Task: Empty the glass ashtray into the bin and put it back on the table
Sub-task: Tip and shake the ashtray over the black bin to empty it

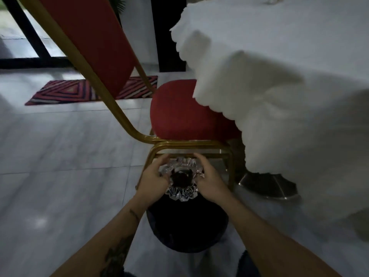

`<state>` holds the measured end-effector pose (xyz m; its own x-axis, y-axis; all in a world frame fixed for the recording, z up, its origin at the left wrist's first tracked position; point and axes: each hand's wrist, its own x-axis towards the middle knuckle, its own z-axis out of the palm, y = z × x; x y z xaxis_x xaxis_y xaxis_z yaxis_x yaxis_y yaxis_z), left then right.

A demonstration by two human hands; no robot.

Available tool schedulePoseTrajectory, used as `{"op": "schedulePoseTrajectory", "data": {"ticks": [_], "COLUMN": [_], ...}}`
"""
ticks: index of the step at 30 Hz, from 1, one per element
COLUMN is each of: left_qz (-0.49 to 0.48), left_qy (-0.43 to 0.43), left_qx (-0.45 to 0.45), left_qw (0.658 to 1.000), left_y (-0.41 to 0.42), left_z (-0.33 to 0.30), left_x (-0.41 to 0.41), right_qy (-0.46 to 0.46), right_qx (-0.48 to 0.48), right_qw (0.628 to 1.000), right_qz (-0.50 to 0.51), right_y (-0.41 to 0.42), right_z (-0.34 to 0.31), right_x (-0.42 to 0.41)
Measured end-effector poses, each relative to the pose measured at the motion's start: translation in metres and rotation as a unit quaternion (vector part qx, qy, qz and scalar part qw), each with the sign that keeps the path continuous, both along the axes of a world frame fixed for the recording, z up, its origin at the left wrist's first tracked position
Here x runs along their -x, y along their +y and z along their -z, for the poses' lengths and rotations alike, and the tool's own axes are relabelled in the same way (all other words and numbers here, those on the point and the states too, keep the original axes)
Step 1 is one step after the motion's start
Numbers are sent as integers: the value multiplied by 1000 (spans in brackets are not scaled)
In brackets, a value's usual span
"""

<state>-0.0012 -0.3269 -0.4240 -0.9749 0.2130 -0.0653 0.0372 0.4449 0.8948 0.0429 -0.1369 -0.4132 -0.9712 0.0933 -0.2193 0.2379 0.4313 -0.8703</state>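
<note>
**Ashtray held over the near rim of the bin**

We had the glass ashtray (182, 177) gripped from both sides: our left hand (152, 182) wrapped its left edge and our right hand (209, 181) its right edge, fingers of each curled over the far rim. Both hands were closed on the glass, neither one free. The ashtray sat directly between them, so neither hand was nearer; being round, it had no long axis to speak of. Its hollow looked dark, though we could not tell whether that was ash or the bin showing through the glass.

The relation that mattered was vertical. The dark bin (187, 226) stood on the floor below and toward us, and the ashtray hung above the far part of its mouth, close to the gold leg of the red chair (185, 114). We judged that tipping toward ourselves would drop the contents inside the opening; tipping away risked spilling on the tiles.

The worktop (289, 56), under its white cloth, lay up and to our right, well apart from the ashtray.
</note>
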Motion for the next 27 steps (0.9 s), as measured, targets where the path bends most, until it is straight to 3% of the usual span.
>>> {"op": "schedulePoseTrajectory", "data": {"ticks": [5,9,16,27], "left_qz": [-1,-2,41,95], "left_qy": [-4,-10,30,218], "left_qx": [-8,6,70,147], "left_qw": [1000,1000,996,960], "left_y": [6,7,7,-3], "left_z": [31,25,23,39], "left_x": [0,-8,-7,-27], "right_qy": [-9,46,54,102], "right_qx": [-28,-81,-110,-179], "right_qw": [1000,995,992,974], "right_qz": [5,21,-10,-92], "right_y": [-1,-7,-3,4], "right_z": [41,39,37,57], "right_x": [2,-11,-14,-10]}}
